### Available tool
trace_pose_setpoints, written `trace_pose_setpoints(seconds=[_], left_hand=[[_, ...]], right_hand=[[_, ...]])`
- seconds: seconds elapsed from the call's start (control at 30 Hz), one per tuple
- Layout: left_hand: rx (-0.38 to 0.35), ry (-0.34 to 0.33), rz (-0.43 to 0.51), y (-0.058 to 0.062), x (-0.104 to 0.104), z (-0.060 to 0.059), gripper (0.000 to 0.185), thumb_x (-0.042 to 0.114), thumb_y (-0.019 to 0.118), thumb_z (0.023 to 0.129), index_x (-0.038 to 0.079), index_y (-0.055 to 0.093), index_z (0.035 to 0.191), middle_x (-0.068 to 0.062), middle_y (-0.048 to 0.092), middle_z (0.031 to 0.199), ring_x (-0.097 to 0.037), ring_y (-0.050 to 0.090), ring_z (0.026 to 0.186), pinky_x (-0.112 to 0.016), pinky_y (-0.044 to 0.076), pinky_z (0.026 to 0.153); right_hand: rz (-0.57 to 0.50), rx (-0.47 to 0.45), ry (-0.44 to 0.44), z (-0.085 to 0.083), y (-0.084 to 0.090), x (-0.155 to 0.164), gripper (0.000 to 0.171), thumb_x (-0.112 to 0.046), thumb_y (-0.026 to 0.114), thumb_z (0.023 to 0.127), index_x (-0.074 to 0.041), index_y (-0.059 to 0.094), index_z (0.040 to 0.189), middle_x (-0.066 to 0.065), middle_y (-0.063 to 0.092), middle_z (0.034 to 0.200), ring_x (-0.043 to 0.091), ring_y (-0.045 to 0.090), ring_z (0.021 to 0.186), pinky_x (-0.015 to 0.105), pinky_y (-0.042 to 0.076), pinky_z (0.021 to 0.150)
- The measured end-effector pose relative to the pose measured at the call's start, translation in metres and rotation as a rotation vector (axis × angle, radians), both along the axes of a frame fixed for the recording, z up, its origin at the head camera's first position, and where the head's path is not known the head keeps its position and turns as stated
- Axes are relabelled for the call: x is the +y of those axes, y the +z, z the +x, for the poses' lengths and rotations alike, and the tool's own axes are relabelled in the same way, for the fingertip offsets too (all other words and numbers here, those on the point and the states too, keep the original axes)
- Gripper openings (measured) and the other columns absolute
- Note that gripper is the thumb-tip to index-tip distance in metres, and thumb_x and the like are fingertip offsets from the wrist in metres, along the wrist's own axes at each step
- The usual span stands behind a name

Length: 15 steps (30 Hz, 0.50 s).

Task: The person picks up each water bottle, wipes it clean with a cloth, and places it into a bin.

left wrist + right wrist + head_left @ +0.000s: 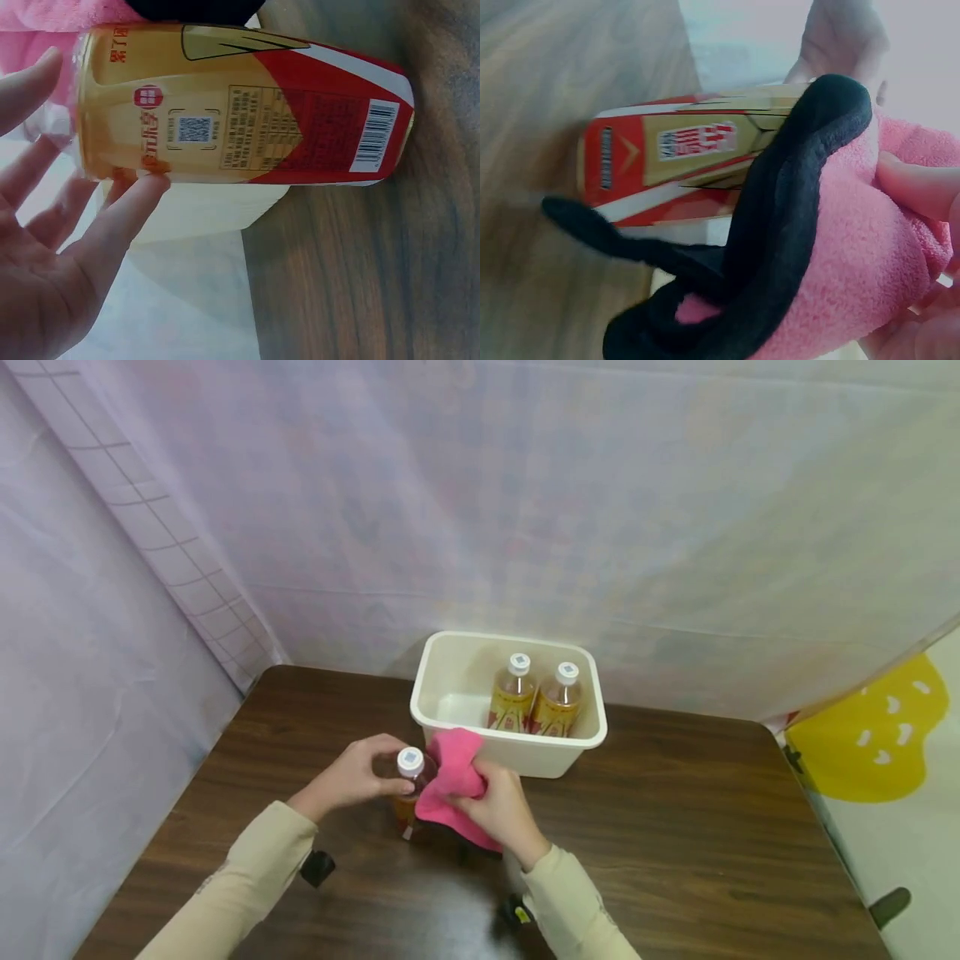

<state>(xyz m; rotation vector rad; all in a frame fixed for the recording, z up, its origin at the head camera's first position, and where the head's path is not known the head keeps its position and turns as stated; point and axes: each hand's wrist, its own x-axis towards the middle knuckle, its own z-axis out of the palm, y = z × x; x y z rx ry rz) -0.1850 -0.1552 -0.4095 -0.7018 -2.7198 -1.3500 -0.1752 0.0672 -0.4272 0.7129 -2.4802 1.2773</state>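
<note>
A bottle of amber drink (410, 762) with a white cap stands on the brown table, in front of the white bin. My left hand (358, 774) holds it around the shoulder, thumb on the near side and fingers behind. Its red and yellow label with a barcode faces the left wrist camera (262, 120). My right hand (504, 806) grips a bunched pink cloth (454, 767) with a black edge, right against the bottle's right side. In the right wrist view, the black edging (780, 202) overlaps the bottle, and a black loop hangs from it.
The white bin (540, 762) stands at the back of the table (675, 810), close to a pale curtain (525, 510). Two capped bottles (512, 700) of the same kind stand upright in its right part. A yellow patterned shape (870, 735) shows beyond the table's right edge.
</note>
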Motion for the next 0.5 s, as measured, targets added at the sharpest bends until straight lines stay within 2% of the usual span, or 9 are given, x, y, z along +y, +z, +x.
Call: trace_pose_setpoints(seconds=[0.17,0.3,0.5], left_hand=[[-0.014,-0.048,-0.041,0.002,-0.003,-0.002,0.04,0.011,0.078,0.068,0.0,0.063,0.104,-0.01,0.065,0.098,-0.021,0.06,0.089,-0.034,0.049,0.078],[-0.053,-0.071,-0.029,0.002,-0.003,-0.002,0.039,0.01,0.076,0.07,0.003,0.061,0.106,-0.01,0.065,0.1,-0.023,0.06,0.093,-0.036,0.05,0.079],[-0.084,-0.041,0.004,0.002,-0.003,0.001,0.036,0.012,0.076,0.071,0.006,0.061,0.103,-0.01,0.065,0.102,-0.029,0.059,0.099,-0.043,0.048,0.085]], right_hand=[[0.045,0.026,0.038,-0.001,0.013,-0.01,0.023,-0.01,0.08,0.062,-0.008,0.06,0.074,0.0,0.061,0.069,0.011,0.055,0.063,0.025,0.047,0.06],[0.075,0.04,0.027,0.0,0.016,-0.015,0.024,-0.01,0.08,0.062,-0.007,0.062,0.076,0.002,0.062,0.071,0.014,0.058,0.066,0.027,0.048,0.062],[0.109,0.013,0.011,0.001,0.012,-0.019,0.023,-0.008,0.079,0.063,-0.005,0.062,0.078,0.005,0.066,0.075,0.018,0.063,0.072,0.03,0.051,0.067]])
